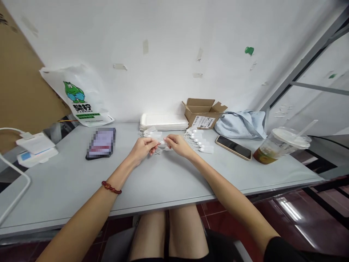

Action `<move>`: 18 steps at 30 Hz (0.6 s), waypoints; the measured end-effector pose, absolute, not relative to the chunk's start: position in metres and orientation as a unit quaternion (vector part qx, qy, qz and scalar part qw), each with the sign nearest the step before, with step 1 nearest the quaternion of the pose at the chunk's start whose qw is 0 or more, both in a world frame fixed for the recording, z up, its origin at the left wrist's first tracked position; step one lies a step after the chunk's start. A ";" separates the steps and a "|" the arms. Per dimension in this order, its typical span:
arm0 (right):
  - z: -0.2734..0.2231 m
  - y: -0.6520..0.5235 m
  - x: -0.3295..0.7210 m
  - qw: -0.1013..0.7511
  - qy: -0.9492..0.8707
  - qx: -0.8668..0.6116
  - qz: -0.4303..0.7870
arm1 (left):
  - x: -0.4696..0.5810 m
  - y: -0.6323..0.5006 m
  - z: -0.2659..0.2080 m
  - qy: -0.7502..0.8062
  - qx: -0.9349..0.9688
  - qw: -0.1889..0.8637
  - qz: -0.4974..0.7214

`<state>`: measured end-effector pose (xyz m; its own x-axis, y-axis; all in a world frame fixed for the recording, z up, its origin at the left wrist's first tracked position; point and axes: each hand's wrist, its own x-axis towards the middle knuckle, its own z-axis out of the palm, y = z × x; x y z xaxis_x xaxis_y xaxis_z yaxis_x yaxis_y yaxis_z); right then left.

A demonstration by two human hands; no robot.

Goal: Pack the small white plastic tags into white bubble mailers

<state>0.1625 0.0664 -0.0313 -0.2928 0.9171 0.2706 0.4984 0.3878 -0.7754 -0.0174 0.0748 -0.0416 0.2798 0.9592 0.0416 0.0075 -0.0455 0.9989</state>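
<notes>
My left hand (142, 149) and my right hand (179, 145) meet over the middle of the desk, fingertips pinched. Between them is a small white cord piece (163, 143), with a thin loop hanging below; its exact kind is too small to make out. Just behind my left fingers lie several clear tags with white cords (152, 131). To the right of my right hand is a spread-out pile of similar clear tags on white cords (198, 141). A stack of flat white sheets or sleeves (163, 122) lies behind both hands against the wall.
An open cardboard box (201, 113) and a light blue cloth bag (241, 124) stand at the back right. Nearer are a phone (233, 147) and a drink cup (280, 145). On the left are another phone (102, 142), a white plastic bag (79, 96) and a white device (37, 149) with cables.
</notes>
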 end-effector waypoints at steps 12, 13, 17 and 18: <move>-0.019 0.063 0.170 0.388 -0.740 -0.467 0.289 | -0.018 0.074 -0.033 0.415 0.512 0.629 0.413; -0.020 0.063 0.170 0.383 -0.742 -0.468 0.291 | -0.018 0.074 -0.034 0.418 0.524 0.616 0.413; -0.022 0.060 0.169 0.364 -0.760 -0.469 0.265 | -0.018 0.071 -0.035 0.427 0.565 0.575 0.409; -0.023 0.059 0.168 0.357 -0.766 -0.472 0.252 | -0.018 0.070 -0.035 0.429 0.567 0.575 0.404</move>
<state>0.1684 0.0590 -0.0232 -0.3004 0.9025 0.3086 0.5422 0.4278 -0.7232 -0.0181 0.0696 -0.0348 0.3054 0.9515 -0.0356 0.0217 0.0304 0.9993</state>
